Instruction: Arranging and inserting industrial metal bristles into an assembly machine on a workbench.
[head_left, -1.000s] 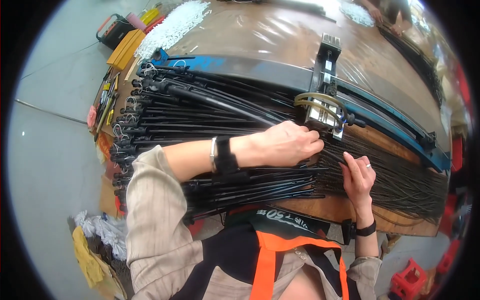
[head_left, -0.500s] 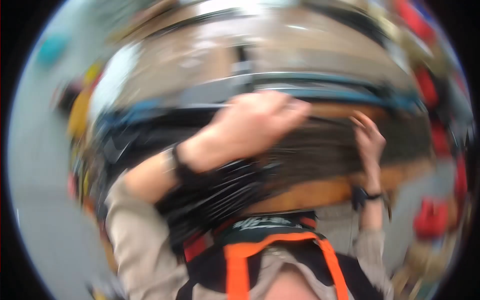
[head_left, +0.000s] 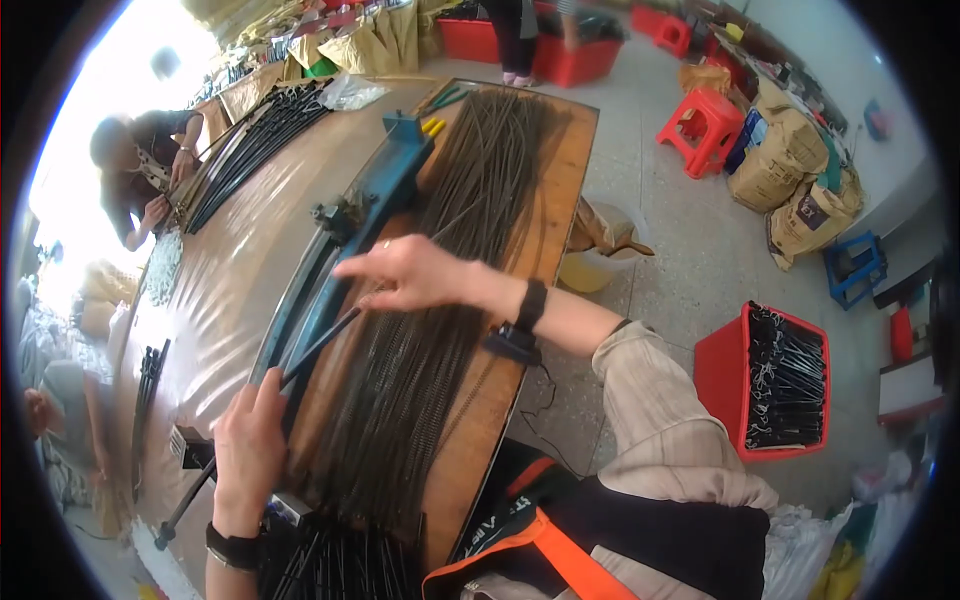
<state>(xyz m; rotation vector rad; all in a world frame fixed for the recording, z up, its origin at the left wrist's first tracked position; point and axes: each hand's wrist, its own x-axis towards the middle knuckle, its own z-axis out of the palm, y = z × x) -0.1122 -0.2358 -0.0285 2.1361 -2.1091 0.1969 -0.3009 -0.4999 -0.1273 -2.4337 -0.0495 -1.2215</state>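
Note:
A long thin dark rod (head_left: 320, 346) runs slantwise between my hands, beside a blue metal bench fixture (head_left: 395, 170). My left hand (head_left: 250, 445) is closed around its lower part, and a darker length with a knobbed end (head_left: 180, 512) sticks out below that hand. My right hand (head_left: 415, 275) pinches the upper end near the fixture's small metal clamp (head_left: 340, 215), index finger stretched out. Under my right forearm lies a thick bundle of long dark coiled strands (head_left: 410, 390) on the wooden table. Several black rods (head_left: 335, 560) lie closest to me.
Across the plastic-covered table (head_left: 250, 220) a person (head_left: 145, 175) handles black rods (head_left: 260, 140). To the right stand a red bin (head_left: 725, 375) full of black rods, a pale bucket (head_left: 605, 245), a red stool (head_left: 703, 130), sacks (head_left: 785, 155) and a blue stool (head_left: 855, 270).
The view has swung round and turned sharp after a blurred moment. My hands, apart over the table before, now grip the slanted rod by the blue fixture.

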